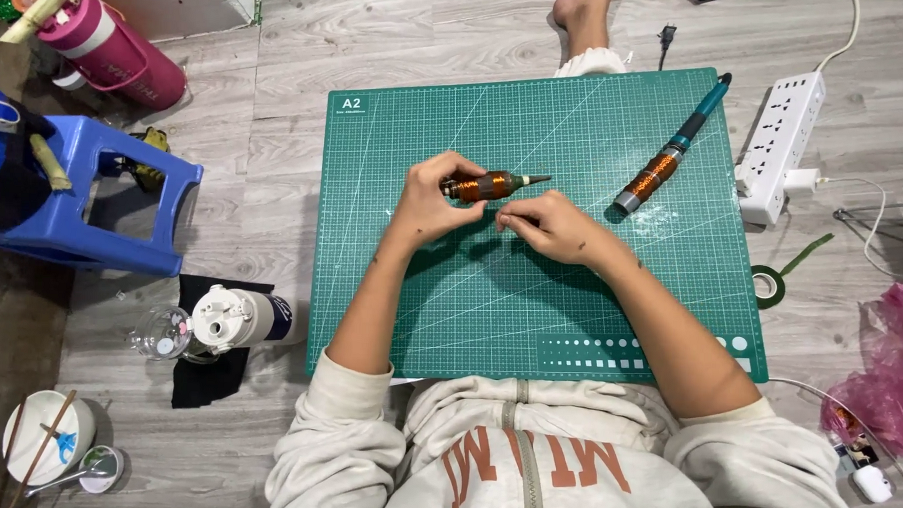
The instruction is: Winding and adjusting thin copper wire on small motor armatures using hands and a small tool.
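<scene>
My left hand (428,198) grips a small rod wound with copper wire (494,184), held level just above the green cutting mat (530,307); its dark pointed tip faces right. My right hand (553,225) rests on the mat just below and right of the rod, thumb and forefinger pinched together, perhaps on a thin wire that is too fine to make out. A second copper-wound tool with a teal handle (670,156) lies diagonally on the mat's upper right, untouched.
A white power strip (784,140) and cables lie right of the mat, with a green tape roll (768,285) and a pink plastic bag (893,370). A blue stool (113,202), pink bottle (113,52), white bottle (239,319) and a bowl (45,435) are to the left. A bare foot (583,13) rests beyond the mat.
</scene>
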